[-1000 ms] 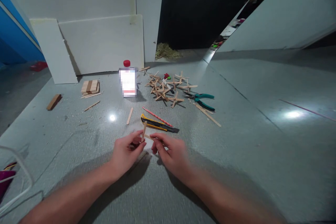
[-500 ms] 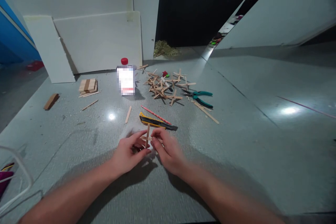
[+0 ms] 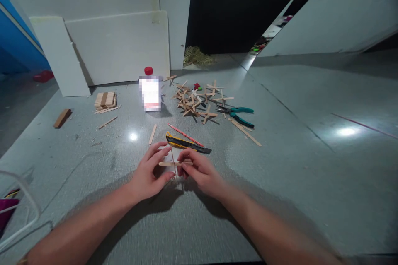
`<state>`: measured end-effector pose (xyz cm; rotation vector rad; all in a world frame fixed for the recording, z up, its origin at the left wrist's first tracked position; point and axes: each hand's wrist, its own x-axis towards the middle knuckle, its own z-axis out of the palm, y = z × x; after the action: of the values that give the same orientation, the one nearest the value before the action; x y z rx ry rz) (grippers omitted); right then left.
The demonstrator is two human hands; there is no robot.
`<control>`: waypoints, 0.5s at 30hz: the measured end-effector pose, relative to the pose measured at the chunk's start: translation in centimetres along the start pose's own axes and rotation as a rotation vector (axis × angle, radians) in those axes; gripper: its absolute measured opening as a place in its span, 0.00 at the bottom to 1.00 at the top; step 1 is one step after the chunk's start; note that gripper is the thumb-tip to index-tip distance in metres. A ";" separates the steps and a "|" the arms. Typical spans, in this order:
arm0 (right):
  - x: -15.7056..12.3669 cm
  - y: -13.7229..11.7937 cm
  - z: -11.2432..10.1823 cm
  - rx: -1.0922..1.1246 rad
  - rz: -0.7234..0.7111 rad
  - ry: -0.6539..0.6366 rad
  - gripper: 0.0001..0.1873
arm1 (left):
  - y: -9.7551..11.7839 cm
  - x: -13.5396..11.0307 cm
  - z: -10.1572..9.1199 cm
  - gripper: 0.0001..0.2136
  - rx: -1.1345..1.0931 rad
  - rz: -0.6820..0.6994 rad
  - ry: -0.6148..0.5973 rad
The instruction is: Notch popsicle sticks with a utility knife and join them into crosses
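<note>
My left hand [image 3: 149,174] and my right hand [image 3: 199,170] meet low over the grey floor, both pinching two thin wooden sticks [image 3: 171,163] laid across each other as a cross. My left fingers are partly spread above the cross, its thumb under the upright stick. My right fingertips press on the flat stick's right end. Just beyond the hands lie a yellow and black utility knife [image 3: 186,145] and a red pencil [image 3: 185,134].
Farther back lie a heap of glued stick crosses [image 3: 194,103], green-handled pliers [image 3: 238,115], a white bottle with a red cap [image 3: 149,91], a stack of sticks [image 3: 105,100], loose sticks [image 3: 152,134] and a wooden block [image 3: 62,118]. White boards [image 3: 118,47] lean on the wall.
The two sticks, held apart at an angle a second ago, now lie crossed at right angles. Both hands have shifted slightly forward, toward the knife.
</note>
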<state>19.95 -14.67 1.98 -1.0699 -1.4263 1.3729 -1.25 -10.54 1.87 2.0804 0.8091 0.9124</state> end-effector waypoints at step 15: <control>0.1 0.5 0.3 0.030 0.015 -0.056 0.09 | -0.1 -0.2 0.5 0.29 -0.246 -0.181 -0.072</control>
<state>19.65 -14.64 1.51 -1.0325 -1.4360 1.4409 -1.06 -10.83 1.46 1.7860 0.7912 0.7910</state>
